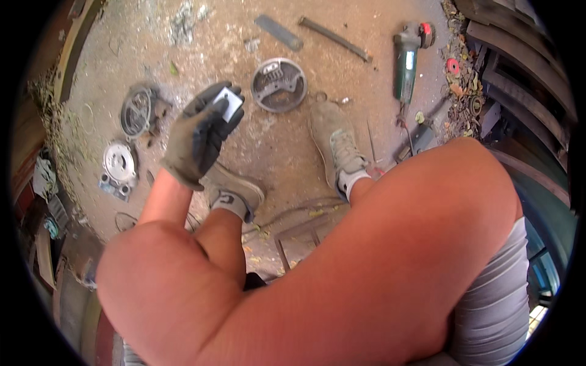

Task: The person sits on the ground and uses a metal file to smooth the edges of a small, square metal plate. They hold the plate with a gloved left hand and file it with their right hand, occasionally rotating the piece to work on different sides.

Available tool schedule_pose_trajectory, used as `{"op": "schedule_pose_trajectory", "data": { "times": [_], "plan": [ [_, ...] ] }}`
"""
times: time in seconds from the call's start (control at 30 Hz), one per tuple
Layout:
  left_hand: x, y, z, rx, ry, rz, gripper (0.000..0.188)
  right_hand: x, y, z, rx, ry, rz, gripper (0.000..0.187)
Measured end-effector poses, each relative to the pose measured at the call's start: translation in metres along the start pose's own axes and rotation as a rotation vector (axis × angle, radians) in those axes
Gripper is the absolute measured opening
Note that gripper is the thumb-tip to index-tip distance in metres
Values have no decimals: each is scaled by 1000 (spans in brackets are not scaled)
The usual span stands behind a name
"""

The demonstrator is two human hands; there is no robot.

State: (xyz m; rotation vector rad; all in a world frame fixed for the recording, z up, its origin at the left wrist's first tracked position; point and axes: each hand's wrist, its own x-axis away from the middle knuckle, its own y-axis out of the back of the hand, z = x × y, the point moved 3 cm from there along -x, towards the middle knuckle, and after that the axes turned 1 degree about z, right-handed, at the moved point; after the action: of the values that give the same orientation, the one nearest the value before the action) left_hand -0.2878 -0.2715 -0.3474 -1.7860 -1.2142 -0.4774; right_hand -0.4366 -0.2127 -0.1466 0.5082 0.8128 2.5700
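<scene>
My left hand (201, 131), in a dark work glove, is raised above the dirt floor and grips a small flat square metal plate (229, 104) between fingers and thumb. Just beyond it on the ground lies a round metal housing (279, 84). My right hand is hidden; only my bare knees and thighs fill the lower picture. My two feet in dusty shoes (337, 143) rest on the floor below the held plate.
A green angle grinder (406, 61) lies at the upper right beside a scrap pile (464, 91). A round cover (119, 163) and a ring-shaped part (137, 111) lie at the left. Two flat metal bars (278, 32) lie at the top.
</scene>
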Motion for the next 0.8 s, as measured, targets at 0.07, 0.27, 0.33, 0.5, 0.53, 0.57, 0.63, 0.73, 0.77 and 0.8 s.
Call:
{"op": "schedule_pose_trajectory", "data": {
  "times": [0.07,0.27,0.33,0.5,0.53,0.57,0.63,0.73,0.77,0.8],
  "plan": [
    [3,2,8,-23,23,21,41,6,-11,3,12,20,-15,33],
    [8,-2,12,-21,8,135,53,5,-28,8,27,10,-31,34],
    [9,1,14,-36,-21,158,55,3,-30,12,30,17,-38,34],
    [19,-7,6,-57,-24,72,51,-8,-27,23,40,9,-47,35],
    [20,-6,5,-64,-43,58,50,-12,-24,24,40,6,-60,36],
    [19,-1,9,-40,-69,75,48,-16,-20,22,18,-15,-80,36],
    [17,4,8,-60,-49,21,47,-24,-16,5,-7,-117,-140,37],
    [19,13,8,50,-71,-83,47,-20,-60,-89,7,-413,-319,34],
    [17,23,3,-49,-39,-128,43,-4,-78,-124,49,-523,-351,32],
    [15,28,5,20,-89,-143,38,13,-89,-150,10,-648,-342,30]
  ]
}}
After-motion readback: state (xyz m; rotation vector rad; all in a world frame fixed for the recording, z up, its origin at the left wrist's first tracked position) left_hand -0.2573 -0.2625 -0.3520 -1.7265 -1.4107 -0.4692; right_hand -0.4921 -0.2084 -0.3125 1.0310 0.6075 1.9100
